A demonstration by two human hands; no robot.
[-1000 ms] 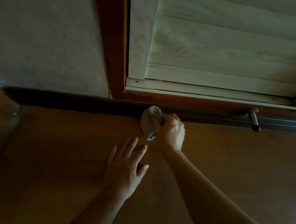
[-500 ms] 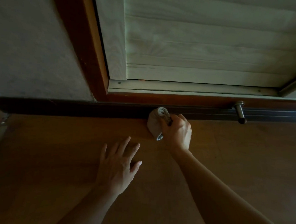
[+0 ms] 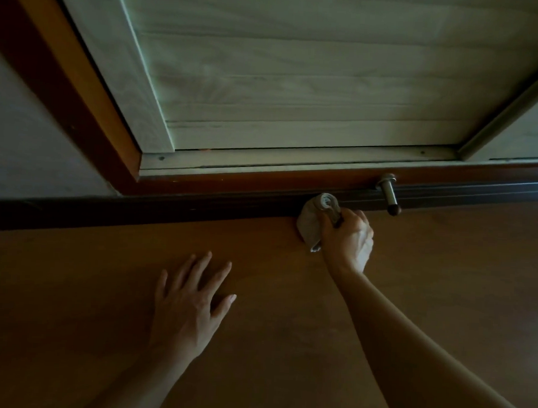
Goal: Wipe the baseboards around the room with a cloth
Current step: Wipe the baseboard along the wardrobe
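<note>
A dark baseboard (image 3: pixel 167 209) runs along the foot of the wall, from the left edge to the right under a pale panelled door. My right hand (image 3: pixel 348 239) grips a bunched pale grey cloth (image 3: pixel 312 223) and holds it against the baseboard, just left of a metal doorstop (image 3: pixel 388 194). My left hand (image 3: pixel 191 302) lies flat on the brown floor with fingers spread, well short of the baseboard.
The doorstop juts out from the baseboard toward me, with a dark rubber tip. A reddish-brown door frame (image 3: pixel 64 99) rises on the left beside a white wall (image 3: pixel 21 147). Brown floor (image 3: pixel 444 275) stretches to the right.
My right hand has slid the cloth rightwards along the baseboard, closer to the doorstop. My left hand has shifted along the floor with it, and my view has swung right.
</note>
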